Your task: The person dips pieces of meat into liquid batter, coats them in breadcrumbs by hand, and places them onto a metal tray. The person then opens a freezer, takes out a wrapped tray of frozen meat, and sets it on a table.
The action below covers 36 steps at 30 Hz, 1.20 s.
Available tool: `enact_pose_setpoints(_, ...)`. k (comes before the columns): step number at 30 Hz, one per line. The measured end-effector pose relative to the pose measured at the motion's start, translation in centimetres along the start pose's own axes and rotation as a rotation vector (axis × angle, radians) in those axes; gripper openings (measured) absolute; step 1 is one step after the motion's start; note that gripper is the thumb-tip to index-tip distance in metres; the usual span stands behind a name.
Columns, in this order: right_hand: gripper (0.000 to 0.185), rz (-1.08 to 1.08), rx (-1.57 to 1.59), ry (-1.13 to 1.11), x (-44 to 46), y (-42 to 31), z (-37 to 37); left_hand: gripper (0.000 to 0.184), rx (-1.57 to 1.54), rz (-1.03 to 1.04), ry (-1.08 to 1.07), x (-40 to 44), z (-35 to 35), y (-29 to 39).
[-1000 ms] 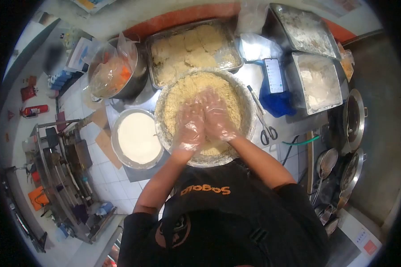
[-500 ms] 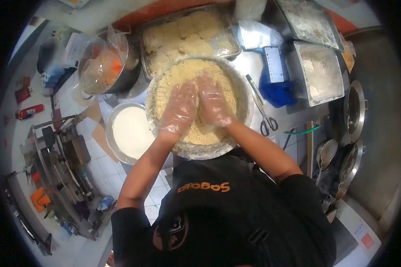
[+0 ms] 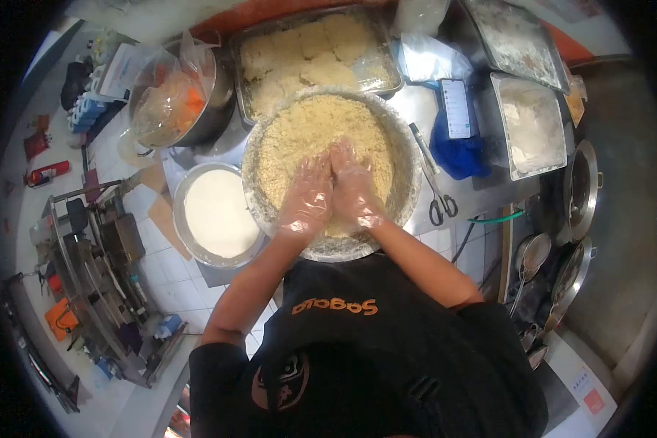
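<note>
A wide metal bowl [image 3: 407, 175] holds a pale yellow crumbly mixture [image 3: 306, 128]. My left hand [image 3: 308, 198], in a clear plastic glove, lies palm down on the crumbs in the bowl's near half, fingers stretched forward. Beside it, almost touching, my right hand [image 3: 355, 191] rests on the same mixture in a matching glove. Its fingers also point away from me. The palms and whatever lies under them are hidden.
Left of the bowl stands a pan of white powder [image 3: 219, 212], with a large pot [image 3: 223, 95] behind it. A tray [image 3: 248, 102] of yellow mixture sits at the back. Scissors [image 3: 442, 204], a phone [image 3: 456, 109] on blue cloth and a bin [image 3: 525, 131] of flour are on the right.
Both hands have drawn back toward me from the bowl's middle, staying close together. More of the crumbly surface shows beyond my fingertips.
</note>
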State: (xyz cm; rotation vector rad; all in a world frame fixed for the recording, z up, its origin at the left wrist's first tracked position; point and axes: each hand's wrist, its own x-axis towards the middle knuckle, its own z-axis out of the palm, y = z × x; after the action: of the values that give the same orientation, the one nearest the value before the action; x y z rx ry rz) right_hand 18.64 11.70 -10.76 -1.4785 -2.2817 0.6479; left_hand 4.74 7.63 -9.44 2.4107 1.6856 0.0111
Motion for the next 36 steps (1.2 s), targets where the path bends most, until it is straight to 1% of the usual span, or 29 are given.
enact_pose_setpoints(2, 0.05, 0.084, 0.172, 0.127, 0.5, 0.4, -1.4, 0.054, -0.128, -0.019, 0.046, -0.4, -1.4, -0.5)
enact_pose_setpoints(3, 0.042, 0.166, 0.142, 0.032, 0.2, 1.1, -0.6, 0.054, -0.192, -0.027, 0.065, -0.9, -2.1, -0.7)
enact_pose_setpoints(4, 0.035, 0.251, 0.112, -0.064, -0.5, 2.2, 1.1, 0.053, -0.19, -0.068, 0.111, -1.4, -2.7, -0.9)
enact_pose_setpoints(6, 0.026, 0.567, 0.355, -0.155, -0.1, 0.6, 0.6, 0.053, -0.191, -0.146, 0.198, -2.5, -3.4, -0.9)
enact_pose_setpoints(8, 0.019, 1.003, 0.908, -0.134, 1.7, -2.5, -0.4, 0.055, -0.333, -0.204, 0.254, -3.4, -3.8, -0.9)
enact_pose_setpoints(9, 0.02, 1.046, 1.059, -0.081, 2.1, -2.1, 0.8, 0.055, -0.403, -0.235, 0.287, -3.7, -4.1, -0.9)
enact_pose_setpoints(10, 0.02, 1.084, 1.211, -0.029, 2.4, -1.2, 2.8, 0.056, -0.399, -0.252, 0.281, -4.1, -3.8, -1.0)
enact_pose_setpoints(11, 0.021, 1.116, 1.363, 0.02, 3.1, -1.3, 3.1, 0.056, -0.394, -0.272, 0.277, -4.3, -3.3, -0.9)
enact_pose_setpoints(12, 0.023, 1.119, 1.371, 0.028, 3.5, -1.4, 3.4, 0.056, -0.392, -0.293, 0.271, -4.6, -2.9, -1.0)
enact_pose_setpoints(14, 0.026, 1.13, 1.378, 0.044, 3.7, -1.6, 3.3, 0.056, -0.337, -0.27, 0.299, -5.3, -2.4, -0.9)
enact_pose_setpoints(15, 0.027, 1.113, 1.222, 0.004, 3.8, -2.4, 1.5, 0.056, -0.312, -0.26, 0.313, -5.5, -2.4, -0.9)
enact_pose_setpoints(17, 0.03, 1.066, 0.908, -0.066, 3.6, -3.4, -3.1, 0.06, -1.093, -0.297, 0.567, -5.7, 0.7, -1.3)
enact_pose_setpoints(19, 0.034, 0.948, 0.641, 0.008, 2.8, -4.2, -6.1, 0.063, -1.428, -0.326, 0.647, -6.1, 1.8, -1.3)
enact_pose_setpoints(20, 0.036, 0.886, 0.508, 0.045, 2.5, -4.1, -7.0, 0.064, -1.366, -0.353, 0.611, -6.4, 1.8, -1.3)
enact_pose_setpoints(23, 0.029, 0.714, 0.681, 0.163, 2.6, -1.7, -7.7, 0.066, -1.18, -0.435, 0.506, -7.2, 1.5, -1.1)
enact_pose_setpoints(26, 0.026, 0.374, 0.317, 0.098, 2.4, -2.0, -10.2, 0.074, -1.034, -0.611, 0.446, -7.1, -0.2, -0.2)
enact_pose_setpoints(27, 0.023, 0.254, 0.263, 0.181, 2.2, -2.6, -9.3, 0.077, -0.989, -0.683, 0.429, -6.8, -0.8, 0.5)
enact_pose_setpoints(30, 0.026, -0.176, -0.123, -0.034, 0.6, -3.5, -6.5, 0.078, -1.509, -1.039, 0.583, -5.6, -1.3, 2.7)
enact_pose_setpoints(33, 0.03, -0.245, -0.109, 0.167, -1.9, -3.9, -3.8, 0.045, -2.036, -1.158, 0.516, -5.7, 0.7, 3.9)
enact_pose_setpoints(36, 0.039, 0.289, -0.347, -0.397, -2.4, -0.5, -2.2, 0.024, -2.019, -1.218, 0.312, -5.3, 0.2, 4.5)
